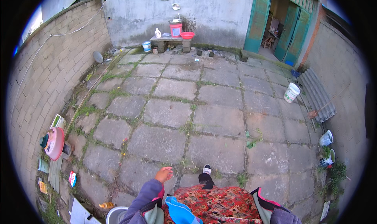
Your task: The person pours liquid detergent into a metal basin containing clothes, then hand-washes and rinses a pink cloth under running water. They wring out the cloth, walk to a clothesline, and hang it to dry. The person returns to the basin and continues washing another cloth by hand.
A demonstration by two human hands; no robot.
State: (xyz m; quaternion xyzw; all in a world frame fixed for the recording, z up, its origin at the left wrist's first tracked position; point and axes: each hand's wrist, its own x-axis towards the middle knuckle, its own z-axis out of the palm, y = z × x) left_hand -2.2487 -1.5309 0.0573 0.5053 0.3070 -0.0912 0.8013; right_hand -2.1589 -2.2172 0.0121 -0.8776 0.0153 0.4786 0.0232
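My left hand (pixel 164 174) is held out in front at lower centre, above the stone paving, with its fingers loosely curled and nothing seen in it. A purple sleeve covers that arm. Of my right arm only the sleeve (pixel 281 216) shows, at the bottom edge; the hand is out of view. A red floral apron (pixel 215 205) covers my front, with a blue cloth (pixel 179 210) lying on it. One foot in a dark and white shoe (pixel 207 169) is forward on the slabs. Beside my left sleeve, at the bottom edge, stands a metal basin (pixel 115 215).
Paving slabs (pixel 216 118) with weeds in the joints fill the yard. A white bucket (pixel 291 92) and a corrugated sheet (pixel 316 94) are at right. A pink basin (pixel 55 143) is at left. Ahead are a bench (pixel 166 39) with a red bucket (pixel 175 30) and a green door (pixel 256 20).
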